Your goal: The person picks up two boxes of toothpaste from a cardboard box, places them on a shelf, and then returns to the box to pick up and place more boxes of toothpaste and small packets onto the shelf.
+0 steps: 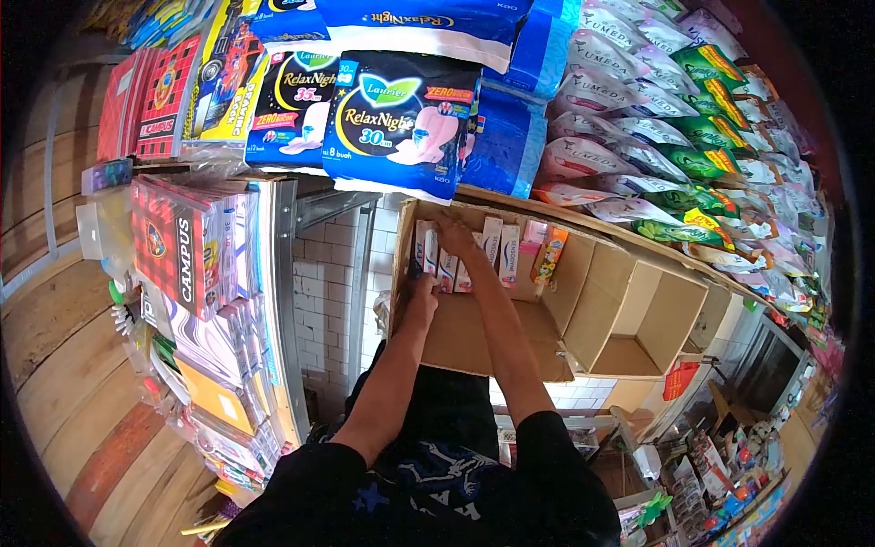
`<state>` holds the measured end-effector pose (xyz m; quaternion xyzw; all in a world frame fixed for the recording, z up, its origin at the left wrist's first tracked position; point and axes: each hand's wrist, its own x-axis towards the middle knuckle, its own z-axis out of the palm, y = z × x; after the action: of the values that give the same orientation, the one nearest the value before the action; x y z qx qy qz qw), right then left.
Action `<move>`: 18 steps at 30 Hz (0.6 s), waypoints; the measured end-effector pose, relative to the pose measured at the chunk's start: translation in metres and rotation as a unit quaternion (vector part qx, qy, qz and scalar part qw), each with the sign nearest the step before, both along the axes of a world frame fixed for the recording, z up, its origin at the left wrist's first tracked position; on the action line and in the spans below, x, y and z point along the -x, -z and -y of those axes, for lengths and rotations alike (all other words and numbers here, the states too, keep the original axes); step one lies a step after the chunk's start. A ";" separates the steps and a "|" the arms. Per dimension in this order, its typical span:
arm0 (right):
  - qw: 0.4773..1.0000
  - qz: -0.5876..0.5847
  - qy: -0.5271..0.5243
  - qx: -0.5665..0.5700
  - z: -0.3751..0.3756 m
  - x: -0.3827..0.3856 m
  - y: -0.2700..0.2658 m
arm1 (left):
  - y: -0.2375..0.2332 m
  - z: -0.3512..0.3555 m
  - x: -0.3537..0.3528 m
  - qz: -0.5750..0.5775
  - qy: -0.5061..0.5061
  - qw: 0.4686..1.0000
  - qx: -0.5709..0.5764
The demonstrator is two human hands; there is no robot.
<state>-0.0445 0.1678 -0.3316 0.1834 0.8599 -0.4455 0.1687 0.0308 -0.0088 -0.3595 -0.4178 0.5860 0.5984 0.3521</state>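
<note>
Inside an open cardboard box (456,333), several narrow toothpaste boxes (509,255) stand in a row along the far wall. My left hand (422,296) is closed at the lower end of the leftmost white and blue boxes, its thumb side against them. Over the upper ends of the same boxes reaches my right hand (458,241), with fingers bent down onto a toothpaste box (447,272); its fingertips are partly hidden. Right of the row stand a pink box (533,237) and an orange box (549,255) with a picture on it.
Cardboard dividers (592,301) form compartments on the right. Blue Laurier pad packs (392,123) sit above the box's far edge. Rows of pouches (592,159) fill the upper right. Stacked Campus notebooks (178,246) stand left beside a metal post (360,283). Wooden planks (82,392) lie far left.
</note>
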 end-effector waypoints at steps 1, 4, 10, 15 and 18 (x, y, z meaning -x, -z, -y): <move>1.000 0.007 -0.011 -0.015 -0.003 0.001 -0.002 | -0.001 -0.002 0.002 0.002 -0.004 1.000 -0.002; 0.997 -0.026 -0.053 -0.055 -0.010 0.003 -0.004 | -0.003 -0.005 0.007 0.006 -0.015 1.000 -0.005; 0.997 0.007 -0.036 -0.064 -0.002 0.000 -0.006 | 0.002 -0.008 0.011 0.008 -0.038 0.999 0.002; 0.996 -0.067 -0.024 -0.059 -0.005 -0.006 -0.011 | 0.002 -0.016 0.016 0.023 -0.054 0.998 0.035; 1.000 -0.010 0.011 -0.016 -0.020 -0.011 -0.030 | -0.051 -0.049 0.035 0.109 -0.025 0.989 0.096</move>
<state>-0.0339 0.1877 -0.3020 0.1909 0.8664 -0.4354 0.1527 -0.0037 0.0407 -0.3085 -0.5271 0.5880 0.4988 0.3571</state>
